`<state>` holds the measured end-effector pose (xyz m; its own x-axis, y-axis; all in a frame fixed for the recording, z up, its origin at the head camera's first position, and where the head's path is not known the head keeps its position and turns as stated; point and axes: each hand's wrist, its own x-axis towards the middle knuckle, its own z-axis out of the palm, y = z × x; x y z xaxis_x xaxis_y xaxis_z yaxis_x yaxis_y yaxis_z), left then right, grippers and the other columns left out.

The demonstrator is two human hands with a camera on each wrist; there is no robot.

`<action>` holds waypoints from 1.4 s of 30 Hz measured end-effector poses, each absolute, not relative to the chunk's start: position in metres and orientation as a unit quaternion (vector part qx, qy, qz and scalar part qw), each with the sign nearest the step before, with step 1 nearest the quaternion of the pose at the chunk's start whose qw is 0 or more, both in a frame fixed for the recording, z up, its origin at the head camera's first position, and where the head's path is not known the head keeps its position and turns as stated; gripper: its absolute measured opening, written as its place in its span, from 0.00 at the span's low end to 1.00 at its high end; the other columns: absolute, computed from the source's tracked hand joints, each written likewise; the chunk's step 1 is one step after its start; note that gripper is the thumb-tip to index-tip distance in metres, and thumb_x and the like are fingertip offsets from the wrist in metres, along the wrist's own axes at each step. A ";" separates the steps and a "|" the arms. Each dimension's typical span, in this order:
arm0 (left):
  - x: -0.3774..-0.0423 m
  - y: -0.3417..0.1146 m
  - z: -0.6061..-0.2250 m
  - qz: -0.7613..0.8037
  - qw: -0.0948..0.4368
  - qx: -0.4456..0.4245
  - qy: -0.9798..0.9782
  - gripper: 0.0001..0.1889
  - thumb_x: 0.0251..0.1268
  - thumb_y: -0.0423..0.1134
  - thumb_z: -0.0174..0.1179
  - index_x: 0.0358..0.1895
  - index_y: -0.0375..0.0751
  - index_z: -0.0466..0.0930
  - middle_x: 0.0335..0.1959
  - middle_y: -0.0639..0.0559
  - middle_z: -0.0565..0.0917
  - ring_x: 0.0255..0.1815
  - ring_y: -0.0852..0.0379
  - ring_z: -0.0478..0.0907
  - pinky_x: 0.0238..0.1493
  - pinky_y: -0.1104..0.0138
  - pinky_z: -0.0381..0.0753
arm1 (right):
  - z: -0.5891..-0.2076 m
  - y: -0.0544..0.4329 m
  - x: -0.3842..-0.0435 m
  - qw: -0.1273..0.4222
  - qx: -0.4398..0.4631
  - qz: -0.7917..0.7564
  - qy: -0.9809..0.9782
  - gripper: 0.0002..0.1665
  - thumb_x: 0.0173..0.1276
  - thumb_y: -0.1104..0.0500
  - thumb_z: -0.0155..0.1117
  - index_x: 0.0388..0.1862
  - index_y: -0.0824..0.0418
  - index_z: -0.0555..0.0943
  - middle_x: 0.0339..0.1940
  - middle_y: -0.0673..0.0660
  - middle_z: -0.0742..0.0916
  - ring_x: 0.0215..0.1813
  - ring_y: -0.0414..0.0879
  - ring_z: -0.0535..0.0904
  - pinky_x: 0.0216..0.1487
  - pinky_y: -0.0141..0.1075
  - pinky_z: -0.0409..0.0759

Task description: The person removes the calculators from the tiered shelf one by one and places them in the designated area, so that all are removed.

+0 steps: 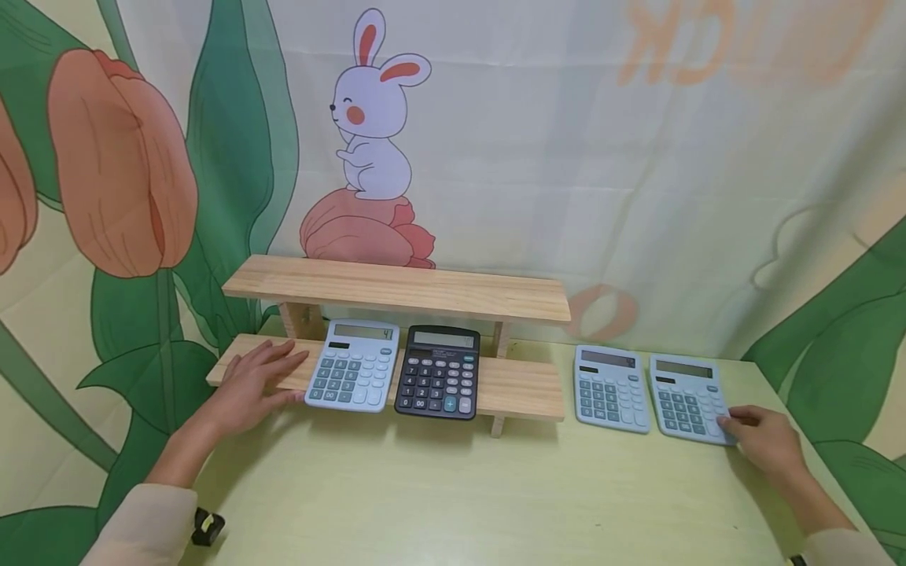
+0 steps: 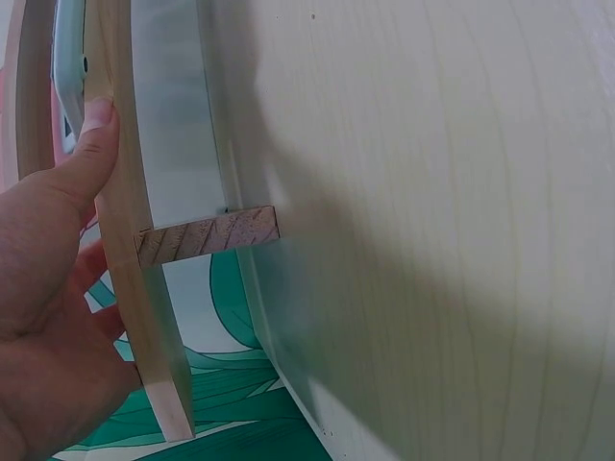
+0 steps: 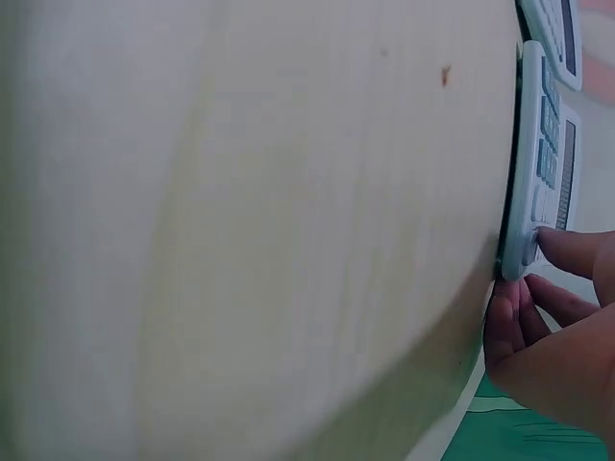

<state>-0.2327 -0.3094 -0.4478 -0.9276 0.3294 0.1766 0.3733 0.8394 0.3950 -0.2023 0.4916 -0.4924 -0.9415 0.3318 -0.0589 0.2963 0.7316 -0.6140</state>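
My left hand [image 1: 248,385] rests on the lower shelf board with its fingers spread, just left of a light blue calculator [image 1: 352,366]. In the left wrist view, the thumb [image 2: 96,125] lies along the board's front edge, right below that calculator. A black calculator [image 1: 437,373] leans beside it on the same board. On the table at the right, my right hand [image 1: 767,440] pinches the lower right corner of the outermost light blue calculator [image 1: 688,397], with the thumb [image 3: 567,248] on its keys and the other fingers bent at its side. Another light blue calculator [image 1: 611,389] lies just left of it.
The two-tier wooden shelf has an upper board [image 1: 396,287] behind and above the lower board [image 1: 524,389]. Both stand on the pale yellow-green table [image 1: 453,487]. A printed curtain [image 1: 510,157] with a rabbit and tulips hangs close behind.
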 end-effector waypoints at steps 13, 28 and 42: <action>-0.233 -0.307 -0.447 -0.212 0.059 -0.182 -0.958 0.39 0.69 0.52 0.72 0.78 0.41 0.71 0.81 0.30 0.64 0.81 0.21 0.51 0.71 0.20 0.41 | -0.446 0.426 -0.186 0.119 -0.088 0.320 -0.936 0.31 0.83 0.46 0.59 0.63 0.74 0.79 0.52 0.71 0.86 0.47 0.50 0.81 0.41 0.35 0.76; -0.235 -0.310 -0.449 -0.215 0.057 -0.188 -0.957 0.38 0.69 0.52 0.72 0.78 0.41 0.72 0.81 0.30 0.63 0.81 0.21 0.50 0.71 0.20 0.40 | -0.414 0.238 -0.165 -0.046 0.015 0.657 -0.752 0.22 0.82 0.60 0.62 0.64 0.76 0.77 0.54 0.66 0.90 0.53 0.50 0.90 0.57 0.36 0.85; -0.232 -0.306 -0.447 -0.214 0.062 -0.188 -0.956 0.38 0.69 0.52 0.72 0.77 0.40 0.72 0.80 0.30 0.64 0.80 0.22 0.51 0.71 0.21 0.42 | -0.454 0.141 -0.167 -0.155 0.011 0.737 -0.658 0.23 0.81 0.58 0.63 0.61 0.78 0.78 0.54 0.70 0.90 0.54 0.55 0.90 0.65 0.49 0.82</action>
<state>-0.2317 -0.3059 -0.4465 -0.9213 0.3339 0.1993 0.3870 0.8372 0.3865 -0.1672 0.1412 -0.4535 -0.9515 -0.2439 -0.1874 0.2139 -0.0868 -0.9730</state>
